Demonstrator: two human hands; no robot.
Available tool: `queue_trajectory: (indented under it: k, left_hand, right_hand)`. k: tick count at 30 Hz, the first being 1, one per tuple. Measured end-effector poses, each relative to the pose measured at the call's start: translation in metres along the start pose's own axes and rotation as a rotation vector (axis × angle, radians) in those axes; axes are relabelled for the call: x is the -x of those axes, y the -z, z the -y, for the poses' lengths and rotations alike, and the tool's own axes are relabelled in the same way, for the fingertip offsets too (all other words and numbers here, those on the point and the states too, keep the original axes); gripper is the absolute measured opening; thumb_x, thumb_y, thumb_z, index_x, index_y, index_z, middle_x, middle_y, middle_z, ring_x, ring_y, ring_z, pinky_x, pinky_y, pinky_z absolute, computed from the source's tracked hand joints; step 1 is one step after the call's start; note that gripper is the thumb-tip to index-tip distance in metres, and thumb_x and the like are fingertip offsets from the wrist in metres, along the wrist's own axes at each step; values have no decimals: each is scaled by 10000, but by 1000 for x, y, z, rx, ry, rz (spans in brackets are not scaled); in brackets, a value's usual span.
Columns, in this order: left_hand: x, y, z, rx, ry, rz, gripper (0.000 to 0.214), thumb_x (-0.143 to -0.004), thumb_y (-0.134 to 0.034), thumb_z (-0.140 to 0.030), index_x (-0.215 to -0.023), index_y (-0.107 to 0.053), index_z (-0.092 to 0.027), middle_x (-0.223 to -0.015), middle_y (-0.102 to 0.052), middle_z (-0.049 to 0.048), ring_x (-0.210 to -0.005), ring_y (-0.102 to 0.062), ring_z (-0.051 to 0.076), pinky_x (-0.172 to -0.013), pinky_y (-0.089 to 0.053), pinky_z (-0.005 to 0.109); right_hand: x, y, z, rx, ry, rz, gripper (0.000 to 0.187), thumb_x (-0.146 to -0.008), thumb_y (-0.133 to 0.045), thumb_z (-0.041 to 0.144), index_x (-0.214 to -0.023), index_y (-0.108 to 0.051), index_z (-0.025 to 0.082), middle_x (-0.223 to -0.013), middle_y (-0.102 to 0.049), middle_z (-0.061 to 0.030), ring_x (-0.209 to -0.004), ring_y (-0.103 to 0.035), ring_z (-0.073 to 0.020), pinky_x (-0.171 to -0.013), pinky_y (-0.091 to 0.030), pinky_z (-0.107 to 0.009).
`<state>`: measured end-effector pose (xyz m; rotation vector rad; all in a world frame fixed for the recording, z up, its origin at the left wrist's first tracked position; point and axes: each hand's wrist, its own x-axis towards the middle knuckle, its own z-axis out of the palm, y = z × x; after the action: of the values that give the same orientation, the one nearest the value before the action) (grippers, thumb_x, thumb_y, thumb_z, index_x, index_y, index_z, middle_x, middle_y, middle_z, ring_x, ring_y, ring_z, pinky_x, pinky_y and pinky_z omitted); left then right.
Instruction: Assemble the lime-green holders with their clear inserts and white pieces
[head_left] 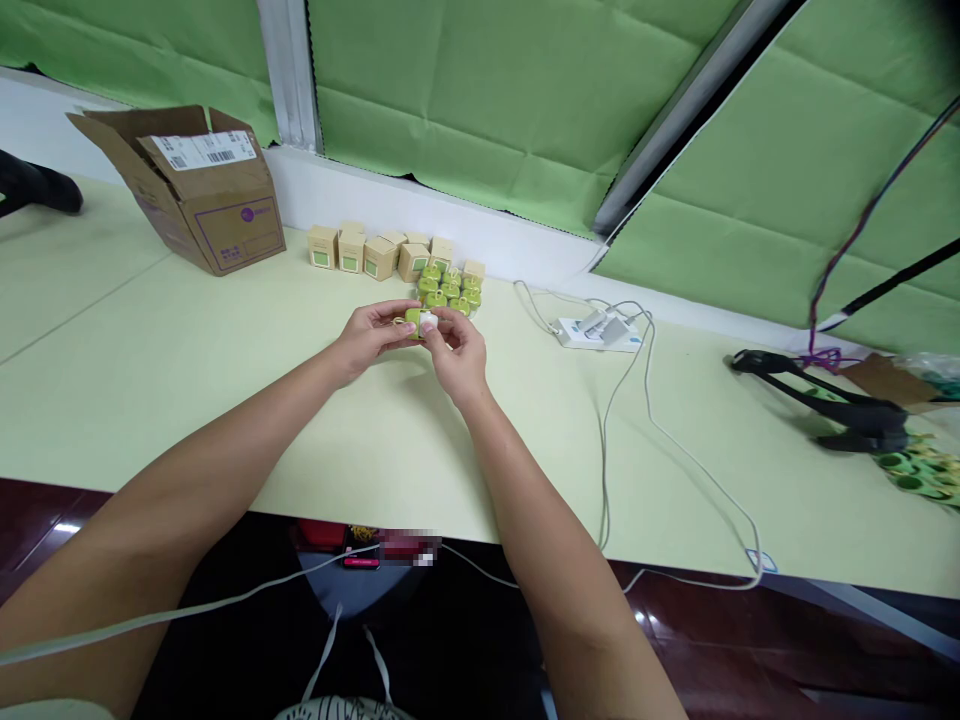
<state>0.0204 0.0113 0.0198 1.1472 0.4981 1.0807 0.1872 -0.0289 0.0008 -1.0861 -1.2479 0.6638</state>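
Two hands are working together just above the counter (187, 400), both closing on one small green piece (411, 322) with a white part (429, 322) at its end. The left hand (369, 338) is steadying the piece from one side, its fingers (394, 316) pinching it and keeping it level, while the right hand (459, 358) is gripping from the other side, its fingertips (442, 322) bearing on or beside the white part. Both hands appear to be held clear of the counter, and the close, opposed grips are giving the small piece firm support from both sides. The held piece is sitting just in front of a cluster of similar green pieces (448, 290), and these are lying beside a loose group of cream cardboard boxes (352, 248) carrying green labels. Farther left, an opened cardboard carton (217, 210) is standing on the counter; to the right, a white power strip (598, 333) is trailing grey cables (604, 450).
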Motion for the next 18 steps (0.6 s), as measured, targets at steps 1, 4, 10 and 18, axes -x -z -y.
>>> queue_trajectory:
  k: [1, 4, 10, 18]
  left_hand:
    - [0, 0, 1, -2, 0, -1, 568, -608, -1038, -324, -1122, -838, -186, -1030, -781, 55, -1027, -752, 226, -1117, -587, 570]
    - [-1, 1, 2, -5, 10, -12, 580, -598, -1042, -332, -1119, -837, -182, -996, -787, 52, -997, -758, 222, -1116, -585, 575]
    - [0, 0, 0, -8, 25, 5, 562, -617, -1031, -334, -1125, -840, -189, -1052, -792, 57, -1037, -755, 228, -1148, -562, 566]
    - [-1, 3, 0, 0, 58, 42, 493, -659, -997, -321, -1106, -832, -197, -1049, -792, 55, -1066, -743, 232, -1148, -555, 551]
  right_hand:
    - [0, -1, 0, 10, 6, -6, 599, -793, -783, 747, -1143, -721, 266, -949, -802, -50, -868, -776, -226, -895, -680, -462]
    - [1, -2, 0, 46, 32, -27, 618, -791, -775, 756, -1138, -738, 245, -995, -808, -72, -896, -777, -241, -906, -677, -473]
    - [2, -2, 2, 83, 32, -30, 610, -807, -762, 751, -1144, -742, 242, -1031, -809, -80, -937, -773, -248, -927, -663, -468]
    - [1, -2, 2, -77, -122, -6, 659, -725, -826, 765, -1099, -697, 237, -1020, -794, -73, -973, -762, -229, -927, -664, -445]
